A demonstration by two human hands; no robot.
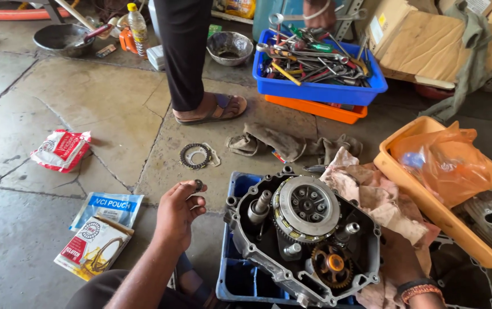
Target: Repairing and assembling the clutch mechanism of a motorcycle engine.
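Observation:
My left hand (177, 212) is raised over the floor to the left of an open engine case (303, 240), with its fingertips pinched on a small dark ring-shaped part (198, 185). The case rests on a blue crate (240, 274) and shows a round clutch assembly (306, 207) and a brown gear (333, 264). My right hand (403, 257) lies at the case's right side among pinkish rags (372, 194); a band is on its wrist and its fingers are hidden.
A clutch plate ring (195, 155) lies on the stone floor. Another person's sandalled foot (211, 109) stands behind it. A blue tray of tools (314, 63) sits on an orange one. An orange tub (429, 189) with a bag is at right. Packets (94, 243) lie at left.

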